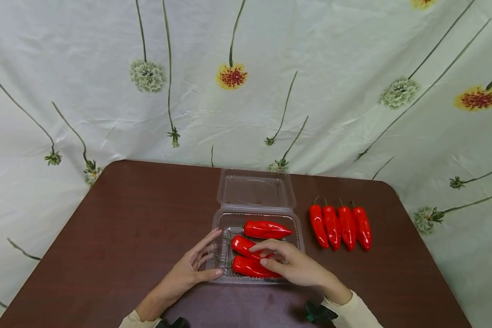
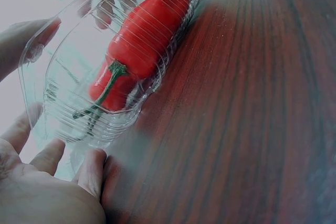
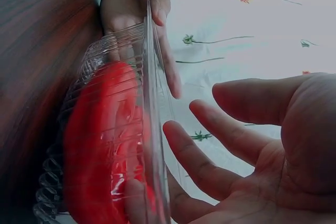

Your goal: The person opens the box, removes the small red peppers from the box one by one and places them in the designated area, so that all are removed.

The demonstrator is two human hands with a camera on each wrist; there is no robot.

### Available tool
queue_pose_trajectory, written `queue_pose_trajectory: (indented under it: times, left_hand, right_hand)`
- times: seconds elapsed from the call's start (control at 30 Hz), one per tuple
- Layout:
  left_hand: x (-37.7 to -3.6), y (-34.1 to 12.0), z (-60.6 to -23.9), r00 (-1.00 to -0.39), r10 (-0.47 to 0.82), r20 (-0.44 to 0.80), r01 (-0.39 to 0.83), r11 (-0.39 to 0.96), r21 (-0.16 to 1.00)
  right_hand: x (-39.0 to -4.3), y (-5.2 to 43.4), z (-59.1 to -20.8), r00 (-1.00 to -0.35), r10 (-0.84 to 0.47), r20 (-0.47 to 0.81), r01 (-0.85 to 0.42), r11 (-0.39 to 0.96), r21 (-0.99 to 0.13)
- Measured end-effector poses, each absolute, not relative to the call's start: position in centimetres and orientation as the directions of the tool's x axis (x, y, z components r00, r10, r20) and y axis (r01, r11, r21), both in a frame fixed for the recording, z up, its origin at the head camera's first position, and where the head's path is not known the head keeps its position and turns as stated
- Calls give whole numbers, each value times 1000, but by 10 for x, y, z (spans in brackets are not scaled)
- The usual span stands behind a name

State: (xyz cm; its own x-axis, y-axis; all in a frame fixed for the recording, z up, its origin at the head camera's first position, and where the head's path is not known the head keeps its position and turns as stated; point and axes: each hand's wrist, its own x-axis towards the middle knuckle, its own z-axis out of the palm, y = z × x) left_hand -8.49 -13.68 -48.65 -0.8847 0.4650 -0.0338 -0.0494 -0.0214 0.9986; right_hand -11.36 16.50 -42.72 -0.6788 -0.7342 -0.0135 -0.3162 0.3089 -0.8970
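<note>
Three red peppers (image 1: 262, 248) lie inside clear clamshell tray (image 1: 299, 228); left hand (image 1: 190, 271) steadies tray's left edge, fingers straight; right hand (image 1: 293, 264) hovers over tray, fingers relaxed, holding nothing.

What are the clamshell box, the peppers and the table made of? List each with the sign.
Clamshell box: thin clear plastic, glossy; see-through, with ribbed moulded walls.
Red peppers: probably plastic replicas; an even, shiny gloss, all alike, though real ones cannot be ruled out.
Table: dark reddish-brown wood or wood-look laminate, smooth; streaky grain shows in the left wrist view.
</note>
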Motion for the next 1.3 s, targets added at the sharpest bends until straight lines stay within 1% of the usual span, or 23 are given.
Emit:
queue_pose_trajectory:
  times: [0.13, 0.3, 0.7, 0.83, 1.3]
  left_hand:
    - [-84, -137, -487, -884, 466, -30, -43, -19, 999]
    - [-84, -136, -487, -887, 459, -47, -59, -12, 998]
    - [-85, -135, -486, -886, 458, -69, -80, -4, 997]
    - [-86, -135, -486, -885, 458, -81, -94, -5, 996]
    - [-85, -136, -488, -890, 451, -64, -76, -8, 997]
  right_hand:
    - [-114, 164, -432, -668, -744, 1, -349, 313, -884]
    - [-113, 162, -438, -660, -751, -19, -367, 343, -865]
    - [-115, 158, -447, -658, -750, -67, -312, 352, -882]
    - [-115, 158, -447, -659, -748, -72, -313, 360, -879]
    - [-116, 157, -447, -669, -739, -79, -319, 382, -867]
